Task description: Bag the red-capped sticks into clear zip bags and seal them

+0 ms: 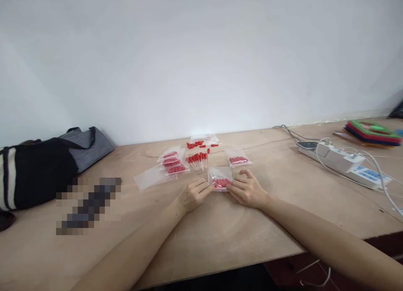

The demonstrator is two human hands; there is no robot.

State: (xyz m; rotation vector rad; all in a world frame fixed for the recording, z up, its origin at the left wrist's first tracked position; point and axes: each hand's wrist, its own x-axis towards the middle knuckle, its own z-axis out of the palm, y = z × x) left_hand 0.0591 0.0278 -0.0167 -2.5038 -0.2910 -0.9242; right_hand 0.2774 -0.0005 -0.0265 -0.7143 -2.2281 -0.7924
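My left hand (195,194) and my right hand (247,190) pinch the near edge of a small clear bag of red-capped droppers (219,178) lying on the wooden table (220,236). Just beyond it lies a loose bunch of red-capped droppers (198,160). Several filled bags (173,163) are stacked to the left, with an empty clear bag (147,178) beside them. Another filled bag (237,158) lies to the right. Loose red caps (197,144) are scattered near the wall.
A black and striped cloth bag (40,169) sits at the left. A blurred dark object (88,205) lies in front of it. A white power strip (343,163) with cables runs at the right, and a stack of coloured sheets (373,133) lies far right.
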